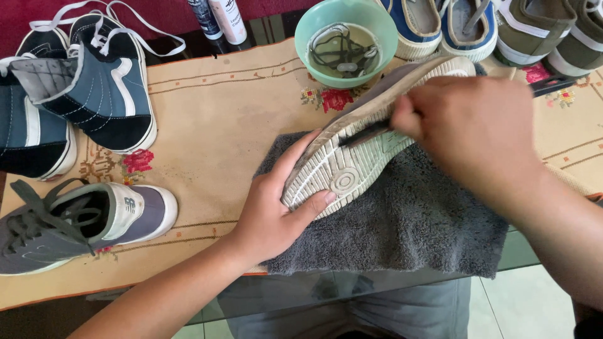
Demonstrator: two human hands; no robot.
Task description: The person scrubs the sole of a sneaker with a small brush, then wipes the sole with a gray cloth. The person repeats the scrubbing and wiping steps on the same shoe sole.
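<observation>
Two hands work one shoe (370,125), sole up, at centre frame on the grey towel (414,226). Nearest you, lower centre: your left hand (276,207) clamps the toe end, thumb wrapped across the tread, fingers curled closed under the edge. Judgement: keep that grip firm and low so the sole does not rock on the towel. Centre right: your right hand (471,125) is closed around a dark brush (367,133), its working end lying along the groove of the sole. Judgement: short strokes following the tread lines should lift dirt better than cross strokes; keep the bristles flat. Upper centre: a green bowl (314,47) with water and soaking laces sits just beyond the heel; mind splashes. Left of frame: a grey sneaker (125,216) and blue high-tops (100,94). Top right: more shoes (534,28).
</observation>
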